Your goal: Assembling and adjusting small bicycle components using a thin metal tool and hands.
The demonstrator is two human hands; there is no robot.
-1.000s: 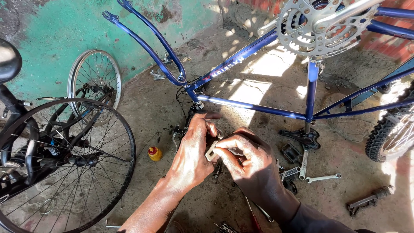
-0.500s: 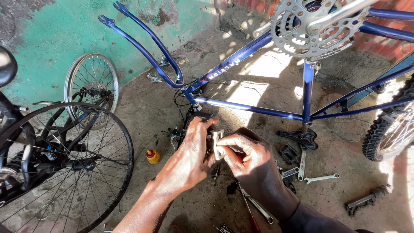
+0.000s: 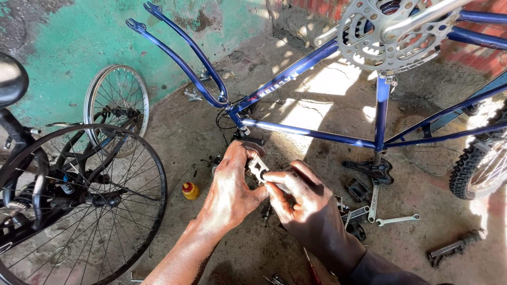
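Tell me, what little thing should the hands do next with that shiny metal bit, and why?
Probably steady it and keep fitting it. Both the left hand and the right hand pinch the small metal part right under the front end of the upturned blue bike frame, so it looks only half seated.

Blue bicycle frame (image 3: 311,132), spoked wheel (image 3: 117,108), spanner (image 3: 397,219)

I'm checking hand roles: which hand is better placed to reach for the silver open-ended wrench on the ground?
Probably right: the right hand sits nearer the silver open-ended wrench, which lies to its right. The left hand is farther away, gripping the small silver metal part.
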